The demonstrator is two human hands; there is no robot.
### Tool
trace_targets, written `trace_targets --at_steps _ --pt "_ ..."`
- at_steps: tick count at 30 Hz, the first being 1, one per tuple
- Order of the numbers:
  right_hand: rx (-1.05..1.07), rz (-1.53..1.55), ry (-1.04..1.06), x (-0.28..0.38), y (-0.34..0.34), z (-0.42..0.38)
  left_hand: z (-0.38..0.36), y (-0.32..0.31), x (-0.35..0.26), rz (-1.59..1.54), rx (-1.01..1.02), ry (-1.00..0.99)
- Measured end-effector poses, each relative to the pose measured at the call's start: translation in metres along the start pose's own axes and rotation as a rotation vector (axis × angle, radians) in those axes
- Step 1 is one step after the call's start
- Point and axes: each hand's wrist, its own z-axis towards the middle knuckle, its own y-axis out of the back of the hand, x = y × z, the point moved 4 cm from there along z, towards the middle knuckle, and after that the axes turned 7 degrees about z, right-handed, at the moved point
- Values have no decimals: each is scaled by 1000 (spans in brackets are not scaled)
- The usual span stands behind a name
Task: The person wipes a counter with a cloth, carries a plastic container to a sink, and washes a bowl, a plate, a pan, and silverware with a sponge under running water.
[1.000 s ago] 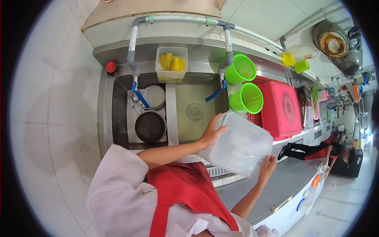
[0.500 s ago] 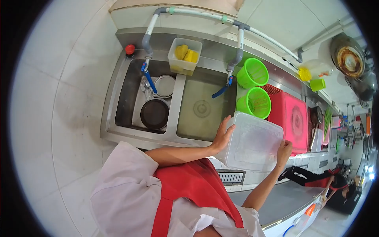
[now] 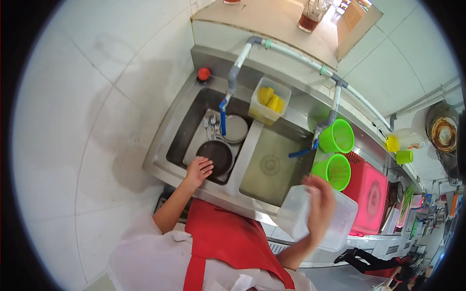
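My left hand (image 3: 199, 169) is open, its fingers stretched over the near edge of a dark round pan (image 3: 216, 156) in the left sink basin (image 3: 178, 154). Beside that pan lie a round metal plate or lid (image 3: 235, 129) and several spoons and forks (image 3: 209, 125). My right hand (image 3: 320, 206), blurred by motion, is raised with fingers extended and holds nothing. It overlaps a clear plastic container with a lid (image 3: 342, 218), which sits at the right end of the sink front.
Water fills the right basin (image 3: 264, 182). A tub (image 3: 262, 114) with yellow sponges (image 3: 270, 99) stands on the divider. Blue-handled taps (image 3: 223, 119) hang over both basins. Green baskets (image 3: 337, 136) and a pink crate (image 3: 370, 199) stand to the right. A person (image 3: 374, 264) is farther off.
Both hands have let go of the plastic container. My left hand has moved left to the pan, and the right has lifted over the container. The view has shifted and turned.
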Motion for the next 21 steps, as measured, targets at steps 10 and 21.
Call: trace_targets --at_steps 10,21 --pt "332 -915 205 -63 -303 183 115 24 -51 244 58 26" --pt "403 -904 299 -52 -297 175 330 -9 26 1015 108 -507"
